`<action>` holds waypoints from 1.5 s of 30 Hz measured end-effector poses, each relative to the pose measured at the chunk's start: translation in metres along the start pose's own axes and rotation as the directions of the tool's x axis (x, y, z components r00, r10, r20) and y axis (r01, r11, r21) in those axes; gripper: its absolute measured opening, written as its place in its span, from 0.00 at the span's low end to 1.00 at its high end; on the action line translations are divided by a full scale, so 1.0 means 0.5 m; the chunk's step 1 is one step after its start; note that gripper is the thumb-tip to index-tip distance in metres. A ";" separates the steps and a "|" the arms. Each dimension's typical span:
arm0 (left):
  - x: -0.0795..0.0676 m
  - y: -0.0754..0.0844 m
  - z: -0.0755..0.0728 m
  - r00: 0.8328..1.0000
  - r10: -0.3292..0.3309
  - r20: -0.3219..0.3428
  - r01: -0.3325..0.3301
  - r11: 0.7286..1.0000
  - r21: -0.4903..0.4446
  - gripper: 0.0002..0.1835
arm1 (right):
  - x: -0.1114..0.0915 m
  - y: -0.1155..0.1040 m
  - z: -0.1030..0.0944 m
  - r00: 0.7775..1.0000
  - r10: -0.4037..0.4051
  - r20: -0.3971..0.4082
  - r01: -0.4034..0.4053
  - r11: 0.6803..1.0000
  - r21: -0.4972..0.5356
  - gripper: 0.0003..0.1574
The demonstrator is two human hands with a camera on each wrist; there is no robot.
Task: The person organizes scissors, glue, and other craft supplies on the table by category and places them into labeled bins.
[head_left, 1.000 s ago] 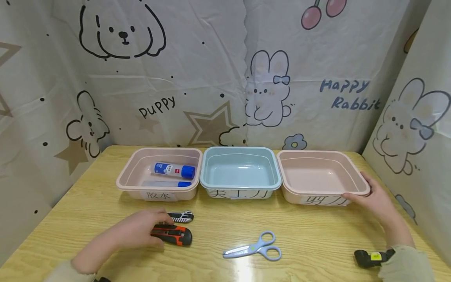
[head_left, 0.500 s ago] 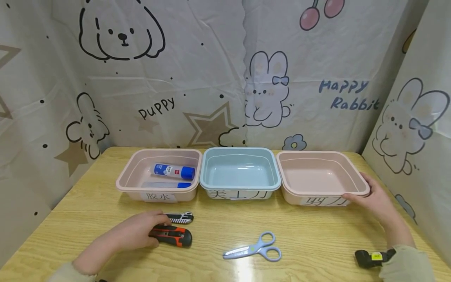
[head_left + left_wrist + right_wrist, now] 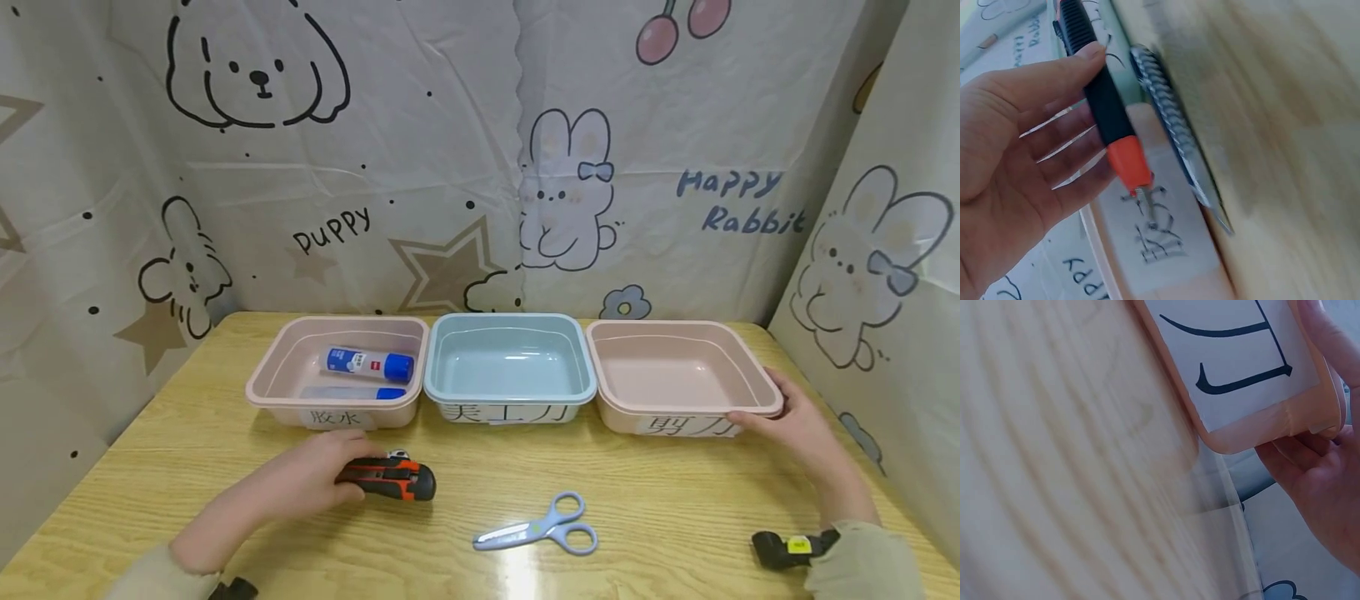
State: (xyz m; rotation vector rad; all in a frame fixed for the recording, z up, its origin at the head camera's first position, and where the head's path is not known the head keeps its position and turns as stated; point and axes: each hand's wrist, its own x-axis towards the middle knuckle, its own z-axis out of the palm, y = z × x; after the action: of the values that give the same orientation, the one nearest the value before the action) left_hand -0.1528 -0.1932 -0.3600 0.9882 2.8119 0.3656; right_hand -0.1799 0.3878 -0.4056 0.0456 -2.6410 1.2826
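My left hand [image 3: 315, 477] pinches a black-and-orange utility knife [image 3: 408, 481] between thumb and fingers, held over the table in front of the left bin. In the left wrist view its blade tip shows below the orange end. A second utility knife [image 3: 1175, 122], black and silver, lies on the table and is mostly covered by the held one in the head view. At the far right my right hand [image 3: 798, 429] grips the front corner of a pink bin [image 3: 667, 411], thumb on the rim and fingers along the side. Light-blue scissors [image 3: 538, 528] lie at centre front.
Three labelled bins stand in a row. The left pink bin [image 3: 258, 392] holds a glue stick [image 3: 371, 364] and a slim blue-capped tube [image 3: 356, 392]. Between the pink ones sits a blue bin [image 3: 510, 400]. A printed curtain [image 3: 450, 167] hangs behind the table.
My left hand has lifted the black-and-orange utility knife and moved it slightly up and to the right, over the other knife. My right hand stays on the pink bin.
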 end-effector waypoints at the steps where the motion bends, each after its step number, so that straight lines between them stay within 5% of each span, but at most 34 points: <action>1: 0.005 0.006 -0.003 1.000 0.007 -0.020 -0.007 1.000 -0.001 0.21 | 0.000 -0.001 0.001 1.000 0.004 0.000 -0.004 1.000 0.000 0.54; 9: 0.057 0.048 -0.028 0.977 0.087 -0.196 -0.081 0.996 0.041 0.23 | 0.000 -0.006 0.003 0.999 0.040 -0.016 -0.040 0.999 -0.028 0.56; 19: 0.130 0.080 -0.045 0.938 0.145 -0.316 -0.133 0.989 0.059 0.22 | -0.003 -0.002 0.001 0.999 0.045 -0.015 -0.045 0.999 -0.029 0.56; 29: 0.226 0.092 -0.045 0.903 0.130 -0.409 -0.110 0.991 0.072 0.20 | -0.003 -0.001 0.004 0.999 0.042 -0.018 -0.043 0.999 -0.028 0.56; 34: 0.267 0.097 -0.036 0.915 0.098 -0.391 -0.089 0.995 0.041 0.21 | -0.004 -0.001 -0.001 0.999 0.029 -0.022 -0.030 1.000 -0.010 0.55; 39: 0.303 0.104 -0.027 0.941 -0.003 -0.339 -0.023 0.997 -0.073 0.22 | -0.004 0.000 -0.002 1.000 0.005 -0.020 -0.005 1.000 0.016 0.53; 45: 0.343 0.112 -0.013 0.941 -0.115 -0.317 0.060 0.982 -0.180 0.21 | -0.006 -0.001 0.002 1.000 0.023 -0.020 -0.023 1.000 -0.002 0.54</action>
State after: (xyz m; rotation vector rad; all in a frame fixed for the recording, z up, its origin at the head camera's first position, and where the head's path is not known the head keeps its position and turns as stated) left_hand -0.2538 -0.0440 -0.3473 0.8284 3.0349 0.8102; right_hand -0.1772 0.3864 -0.4062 0.0026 -2.6335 1.2803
